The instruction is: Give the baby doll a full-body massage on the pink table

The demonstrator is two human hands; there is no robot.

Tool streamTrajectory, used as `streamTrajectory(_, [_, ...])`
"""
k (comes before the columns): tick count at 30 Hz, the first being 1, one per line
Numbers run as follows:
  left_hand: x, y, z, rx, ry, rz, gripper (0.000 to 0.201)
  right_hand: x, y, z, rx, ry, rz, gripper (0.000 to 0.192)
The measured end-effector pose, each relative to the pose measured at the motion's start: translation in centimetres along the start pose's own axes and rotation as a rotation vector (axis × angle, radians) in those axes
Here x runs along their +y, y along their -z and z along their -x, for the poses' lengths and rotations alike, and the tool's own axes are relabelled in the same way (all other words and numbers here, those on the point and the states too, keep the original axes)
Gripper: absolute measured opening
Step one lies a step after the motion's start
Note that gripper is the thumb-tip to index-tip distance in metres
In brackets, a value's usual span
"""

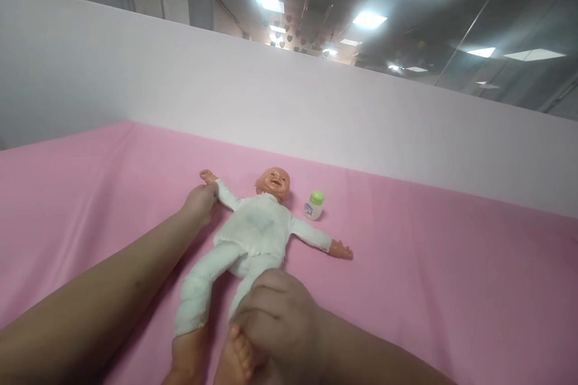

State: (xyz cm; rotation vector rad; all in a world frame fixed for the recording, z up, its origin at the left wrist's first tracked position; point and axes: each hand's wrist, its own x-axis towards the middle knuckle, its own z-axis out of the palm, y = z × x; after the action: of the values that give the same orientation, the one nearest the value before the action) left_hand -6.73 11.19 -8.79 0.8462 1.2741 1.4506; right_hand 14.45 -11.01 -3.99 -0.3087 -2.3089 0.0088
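A baby doll (255, 225) lies on its back in the head view, arms spread to the sides and legs towards me. Its body is white cloth; the head, hands and feet are skin-toned plastic. My left hand (201, 203) is closed at the doll's arm on the left, just below its small plastic hand. Curled over the lower part of the doll's leg on the right, my right hand (280, 316) leaves the toes showing beneath it. Part of that leg is hidden by my fingers. A small bottle with a green cap (313, 206) stands beside the doll's head, apart from both hands.
A pink sheet (406, 264) with soft creases covers the surface under the doll. Behind it runs a white wall or panel (289, 102). Glass and lit ceiling panels show above, with a door at the upper left.
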Motion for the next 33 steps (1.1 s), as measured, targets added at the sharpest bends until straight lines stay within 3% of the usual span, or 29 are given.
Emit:
streamTrajectory(3, [0.4,0.1,-0.3,0.026,0.060,0.042,0.013,-0.1,-0.6,0.0,-0.223,0.059,0.033,0.025])
streamTrajectory(6, [0.6,0.0,0.2,0.030,0.061,0.063,0.015,0.0,-1.1,0.2,-0.323,0.063,0.063,0.028])
streamTrajectory(8, [0.7,-0.1,0.9,-0.004,0.005,0.032,0.019,0.1,-1.3,0.3,-0.281,0.069,0.059,0.024])
streamTrajectory(11, [1.1,-0.4,2.6,-0.123,-0.212,-0.124,0.032,0.2,-1.0,0.3,-0.074,0.037,0.013,0.019])
streamTrajectory(14, [1.8,-0.9,4.6,-0.261,-0.458,-0.326,0.044,0.3,0.2,0.1,0.144,-0.017,-0.003,0.029])
streamTrajectory(17, [2.4,-1.6,6.1,-0.426,-0.601,-0.535,0.050,0.8,1.6,0.1,0.240,-0.061,0.100,0.036])
streamTrajectory(22, [2.7,-2.3,6.8,-0.590,-0.755,-0.739,0.044,3.2,2.8,1.2,0.253,-0.200,0.271,0.044])
streamTrajectory(26, [2.8,-2.4,6.4,-0.678,-0.778,-0.832,0.042,5.4,2.4,1.9,0.187,-0.350,0.313,0.046])
streamTrajectory(30, [2.7,-2.2,6.3,-0.674,-0.809,-0.819,0.043,6.2,1.8,1.8,0.133,-0.404,0.348,0.050])
streamTrajectory(33, [2.5,-2.2,6.6,-0.642,-0.734,-0.765,0.043,5.8,1.8,1.6,0.107,-0.361,0.372,0.050])
